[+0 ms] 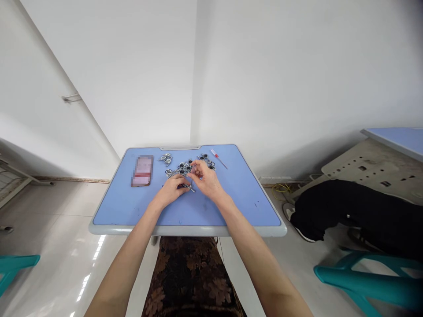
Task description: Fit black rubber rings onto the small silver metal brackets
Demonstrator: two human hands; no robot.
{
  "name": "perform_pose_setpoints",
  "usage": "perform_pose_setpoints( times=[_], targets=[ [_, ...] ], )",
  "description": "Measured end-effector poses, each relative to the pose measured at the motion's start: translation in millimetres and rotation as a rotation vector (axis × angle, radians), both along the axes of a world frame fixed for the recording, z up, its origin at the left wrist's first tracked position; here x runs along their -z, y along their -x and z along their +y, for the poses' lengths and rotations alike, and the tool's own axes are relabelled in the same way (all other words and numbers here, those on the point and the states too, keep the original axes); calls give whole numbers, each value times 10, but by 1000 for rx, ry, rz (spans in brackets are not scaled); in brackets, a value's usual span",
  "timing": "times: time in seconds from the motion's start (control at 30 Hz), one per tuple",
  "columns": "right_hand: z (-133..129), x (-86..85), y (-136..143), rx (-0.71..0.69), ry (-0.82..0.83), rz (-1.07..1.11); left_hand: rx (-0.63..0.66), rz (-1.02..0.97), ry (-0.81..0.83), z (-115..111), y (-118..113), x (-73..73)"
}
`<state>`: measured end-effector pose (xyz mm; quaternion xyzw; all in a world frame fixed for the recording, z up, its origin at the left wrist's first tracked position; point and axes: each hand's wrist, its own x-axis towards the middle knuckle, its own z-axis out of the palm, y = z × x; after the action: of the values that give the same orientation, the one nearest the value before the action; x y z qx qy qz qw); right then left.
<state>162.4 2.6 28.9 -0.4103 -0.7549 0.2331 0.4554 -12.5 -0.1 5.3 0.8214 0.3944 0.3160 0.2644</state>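
My left hand (172, 190) is closed on a small metal fitting (191, 188), pinned low over the table in front of the pile. Just right of it, my right hand (206, 179) pinches what looks like a small screwdriver (191, 180); its thin shaft points down at the fitting, and my fingers cover most of its handle. Behind both hands lies a pile of metal fittings with black round parts (181, 167), partly hidden. More such fittings (205, 157) lie behind my right hand. A smaller heap of shiny metal pieces (166, 159) sits at the back left.
The blue table (132, 211) has a raised grey rim. A phone (142, 171) lies on its left, and a screwdriver with a red and clear handle (216, 155) at the back right. A white wall stands behind. To the right are a person's dark-clothed leg (343, 211) and a teal stool (363, 277).
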Motion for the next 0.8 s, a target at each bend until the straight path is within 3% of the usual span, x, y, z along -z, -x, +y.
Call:
perform_pose_setpoints(
  times=[0.4, 0.63, 0.8],
  targets=[
    [1, -36, -28, 45, -25, -78, 0, -10, 26, 0, -2, -5],
    [-11, -91, -89, -57, 106, -413, 5, 2, 9, 6, -3, -4],
    [13, -71, -86, -130, 158, -464, 7, 10, -14, 22, -3, 19]
  ],
)
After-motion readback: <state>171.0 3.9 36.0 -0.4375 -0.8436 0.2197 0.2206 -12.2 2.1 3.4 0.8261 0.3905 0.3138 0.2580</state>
